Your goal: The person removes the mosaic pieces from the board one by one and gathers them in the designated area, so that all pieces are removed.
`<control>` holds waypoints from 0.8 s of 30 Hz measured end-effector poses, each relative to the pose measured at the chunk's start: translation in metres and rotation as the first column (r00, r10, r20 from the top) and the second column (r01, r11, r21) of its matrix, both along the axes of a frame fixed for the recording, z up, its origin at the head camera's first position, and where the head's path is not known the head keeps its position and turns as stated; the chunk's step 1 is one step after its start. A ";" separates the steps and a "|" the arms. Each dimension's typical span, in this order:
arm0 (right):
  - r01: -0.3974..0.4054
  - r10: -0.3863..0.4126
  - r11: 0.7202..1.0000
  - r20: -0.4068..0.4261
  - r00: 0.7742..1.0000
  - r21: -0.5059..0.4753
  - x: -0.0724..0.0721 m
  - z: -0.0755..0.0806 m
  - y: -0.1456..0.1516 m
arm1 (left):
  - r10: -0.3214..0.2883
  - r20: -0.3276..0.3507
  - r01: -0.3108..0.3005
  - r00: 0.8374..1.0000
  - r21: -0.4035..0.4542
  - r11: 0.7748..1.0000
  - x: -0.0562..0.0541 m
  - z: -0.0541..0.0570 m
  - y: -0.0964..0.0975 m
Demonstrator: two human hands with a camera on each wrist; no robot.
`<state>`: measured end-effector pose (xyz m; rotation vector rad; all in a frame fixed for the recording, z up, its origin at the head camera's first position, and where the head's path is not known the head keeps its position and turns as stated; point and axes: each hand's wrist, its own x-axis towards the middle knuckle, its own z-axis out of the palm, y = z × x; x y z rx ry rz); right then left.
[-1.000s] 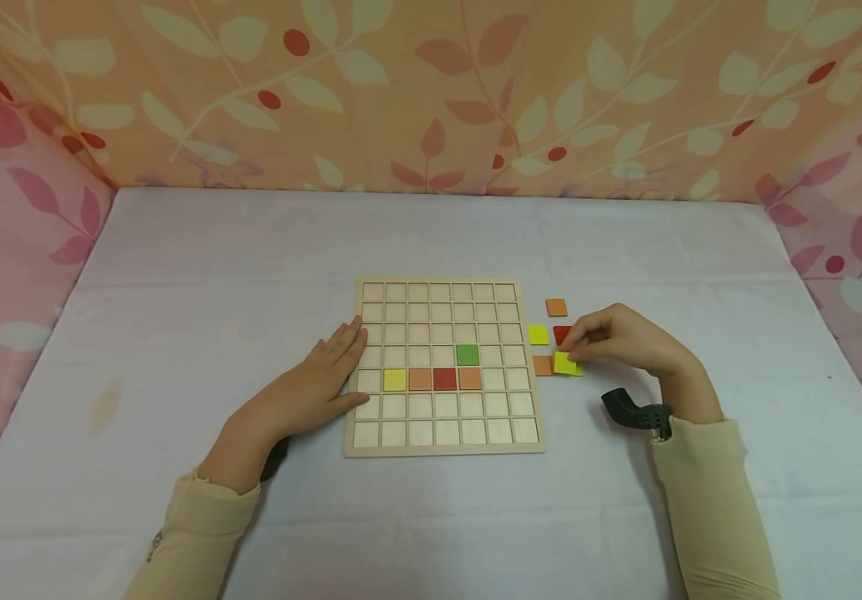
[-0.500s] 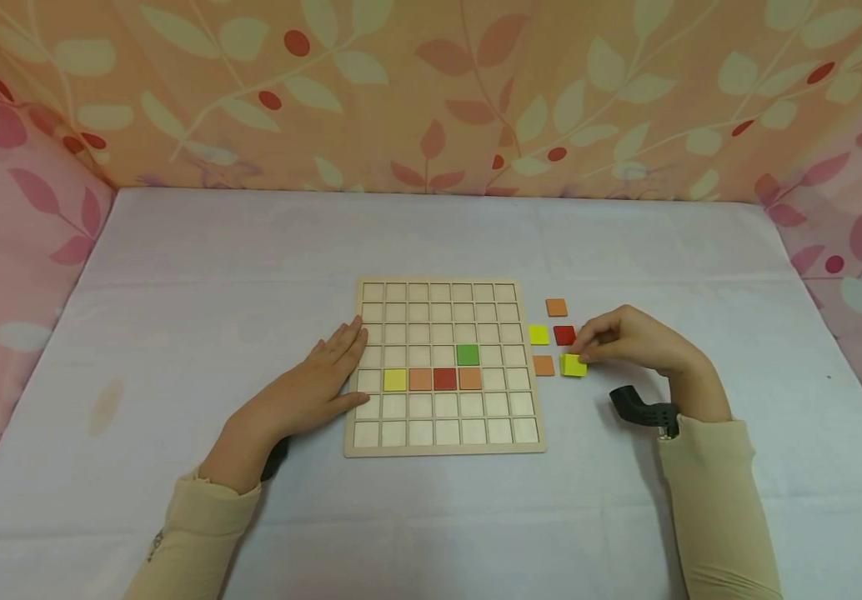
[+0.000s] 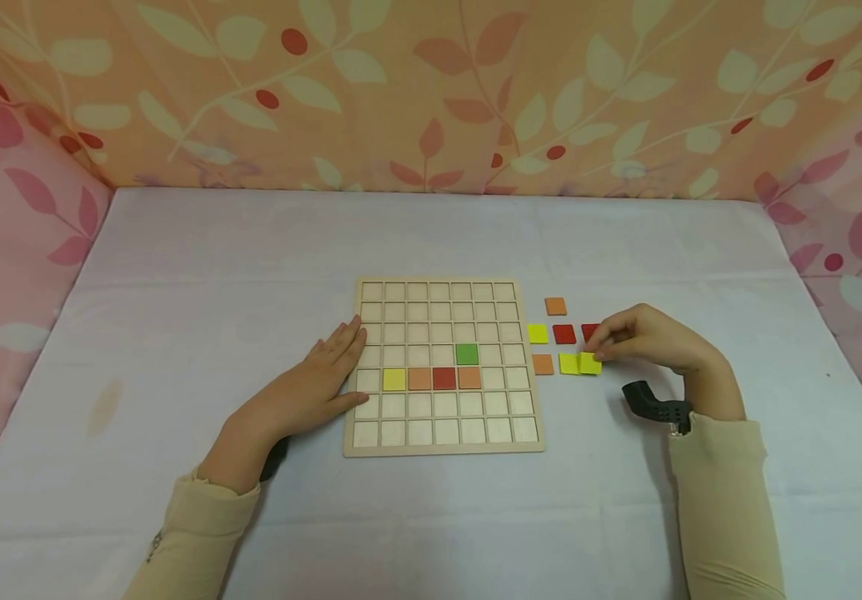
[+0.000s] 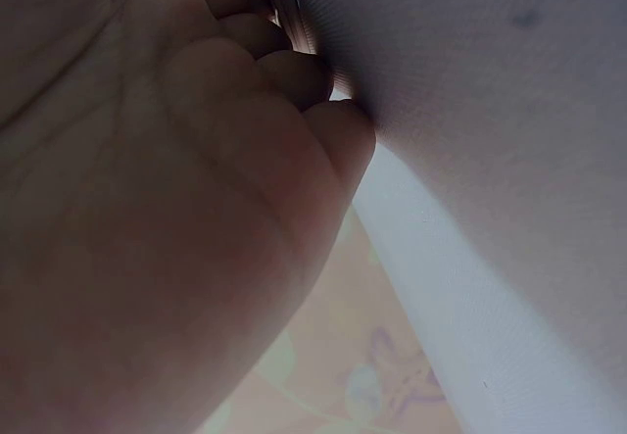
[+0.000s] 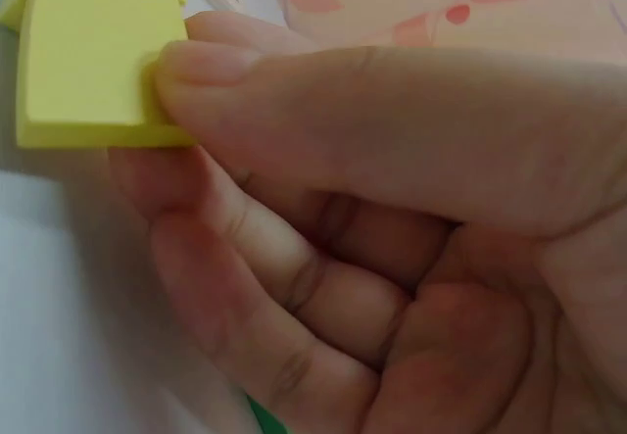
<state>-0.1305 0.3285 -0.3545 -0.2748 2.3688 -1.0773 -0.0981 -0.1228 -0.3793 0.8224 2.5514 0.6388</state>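
Note:
My right hand (image 3: 644, 337) pinches a yellow square tile (image 3: 590, 364) between thumb and fingers, to the right of the board. In the right wrist view this tile (image 5: 88, 62) looks slightly raised and tilted. Its left side meets or overlaps another yellow tile (image 3: 568, 364) on the cloth. The fingers partly cover a red tile (image 3: 590, 330) behind them. My left hand (image 3: 303, 387) lies along the left edge of a wooden grid board (image 3: 446, 451), fingers stretched out and touching its rim. One green tile (image 3: 467, 354) and a row of yellow, orange and red tiles sit in the board's cells.
Beside the board's right edge lie orange tiles (image 3: 555, 307), a yellow tile (image 3: 538, 334) and a red tile (image 3: 563, 334). A white cloth (image 3: 213, 250) covers the table, with patterned fabric (image 3: 431, 92) at the back and sides. A green piece (image 5: 263, 416) shows below the right hand.
My right hand has moved right with the yellow tile, off the other yellow tile it covered. A second red tile shows more behind the fingers. The left hand has stayed in place.

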 end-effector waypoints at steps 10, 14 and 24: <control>0.010 -0.010 1.000 0.015 1.000 0.024 0.001 -0.001 0.008 | 0.003 0.008 -0.003 1.000 -0.004 1.000 0.000 0.001 0.000; 0.007 -0.008 0.999 0.012 1.000 0.031 0.001 0.000 0.009 | 0.005 0.010 -0.005 1.000 -0.001 1.000 0.000 0.001 0.000; -0.006 0.006 0.997 0.001 1.000 0.072 0.002 0.002 0.010 | 0.006 0.014 -0.006 1.000 0.001 1.000 0.001 0.003 0.001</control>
